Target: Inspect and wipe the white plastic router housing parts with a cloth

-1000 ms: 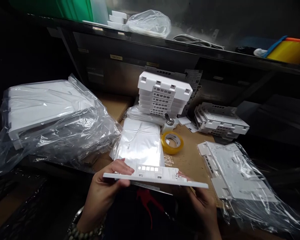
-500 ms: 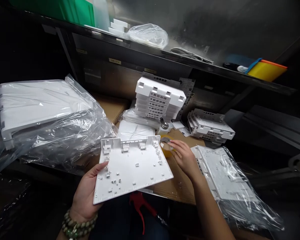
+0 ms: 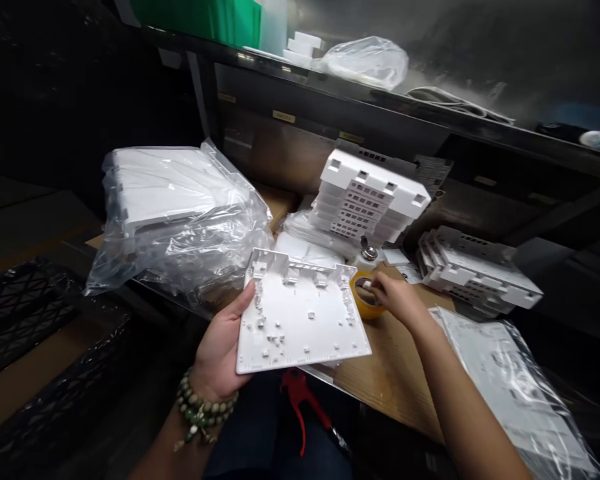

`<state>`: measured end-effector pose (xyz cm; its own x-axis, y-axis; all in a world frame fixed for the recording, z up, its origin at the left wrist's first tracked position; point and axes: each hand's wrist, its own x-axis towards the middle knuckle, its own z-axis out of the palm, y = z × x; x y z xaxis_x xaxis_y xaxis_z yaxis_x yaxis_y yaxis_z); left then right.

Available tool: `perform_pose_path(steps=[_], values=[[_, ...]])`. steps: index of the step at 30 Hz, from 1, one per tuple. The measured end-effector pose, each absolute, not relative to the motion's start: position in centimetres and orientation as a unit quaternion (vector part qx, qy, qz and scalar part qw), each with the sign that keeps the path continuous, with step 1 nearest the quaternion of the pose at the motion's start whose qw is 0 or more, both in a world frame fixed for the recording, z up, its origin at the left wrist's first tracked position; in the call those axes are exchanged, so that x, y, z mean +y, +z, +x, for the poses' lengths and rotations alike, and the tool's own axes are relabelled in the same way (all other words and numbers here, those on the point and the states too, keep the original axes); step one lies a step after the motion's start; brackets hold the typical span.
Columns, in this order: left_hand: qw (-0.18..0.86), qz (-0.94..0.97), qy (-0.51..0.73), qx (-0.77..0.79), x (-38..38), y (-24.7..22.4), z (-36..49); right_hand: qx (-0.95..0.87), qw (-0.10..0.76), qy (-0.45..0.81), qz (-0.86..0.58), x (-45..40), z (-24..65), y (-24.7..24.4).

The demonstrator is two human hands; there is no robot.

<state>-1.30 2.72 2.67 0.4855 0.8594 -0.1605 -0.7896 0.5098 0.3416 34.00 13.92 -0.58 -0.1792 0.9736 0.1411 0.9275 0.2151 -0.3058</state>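
My left hand (image 3: pixel 223 350) grips the left edge of a white plastic housing panel (image 3: pixel 307 333), thumb on its inner face. Clips and small posts stand up from that face, which is turned towards me. At the panel's upper right corner lies a yellow tape roll (image 3: pixel 367 308). My right hand (image 3: pixel 393 293) reaches into the roll's ring with its fingers pinched on a small white piece (image 3: pixel 367 285), whose kind I cannot make out. Just behind the roll stands a small bottle with a metal top (image 3: pixel 369 253).
Stacked white housings (image 3: pixel 370 200) stand at the back, with another stack (image 3: pixel 480 267) to the right. Bagged white parts lie left (image 3: pixel 180 193) and right (image 3: pixel 520 380). A red air gun (image 3: pixel 300 400) is below the panel. A black crate (image 3: pixel 40 333) stands lower left. A shelf (image 3: pixel 340 97) crosses above.
My right hand has moved down into the tape ring, and its fingers have closed in a pinch. The panel stays in my left hand. The view has swung left.
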Motion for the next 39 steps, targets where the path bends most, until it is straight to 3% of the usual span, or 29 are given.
perform_pose_path(steps=[4,5,7,9,12,16,20,26,32,39], values=[[0.86,0.077,0.473,0.175,2.8,3.3,-0.3,-0.718,0.317,0.066,-0.616,7.8,30.8,1.9],[0.862,0.073,0.471,0.174,2.8,3.5,0.0,-0.715,0.391,0.11,-0.569,5.7,29.1,2.7],[0.865,0.069,0.467,0.168,2.8,3.9,0.7,-0.746,0.443,0.195,-0.457,1.7,25.2,4.3],[0.869,0.064,0.465,0.155,2.7,4.6,1.4,-0.783,0.43,0.253,-0.37,-1.4,21.4,5.4],[0.876,0.068,0.461,0.122,2.4,5.7,2.2,-0.814,0.421,0.244,-0.318,-3.4,17.5,5.5],[0.877,0.075,0.464,0.101,2.2,6.3,2.5,-0.817,0.442,0.191,-0.319,-3.5,16.5,4.6],[0.863,0.038,0.485,0.138,2.2,6.0,2.1,-0.838,0.41,0.162,-0.321,-3.2,17.6,4.7],[0.852,0.041,0.502,0.143,2.1,6.2,2.6,-0.824,0.437,0.153,-0.325,-3.6,17.2,4.9],[0.845,0.044,0.502,0.179,2.3,5.0,1.6,-0.813,0.404,0.167,-0.384,-3.4,19.5,4.8],[0.818,0.044,0.533,0.212,2.4,3.9,-1.2,-0.613,0.56,0.208,-0.518,-5.1,24.3,2.6]])
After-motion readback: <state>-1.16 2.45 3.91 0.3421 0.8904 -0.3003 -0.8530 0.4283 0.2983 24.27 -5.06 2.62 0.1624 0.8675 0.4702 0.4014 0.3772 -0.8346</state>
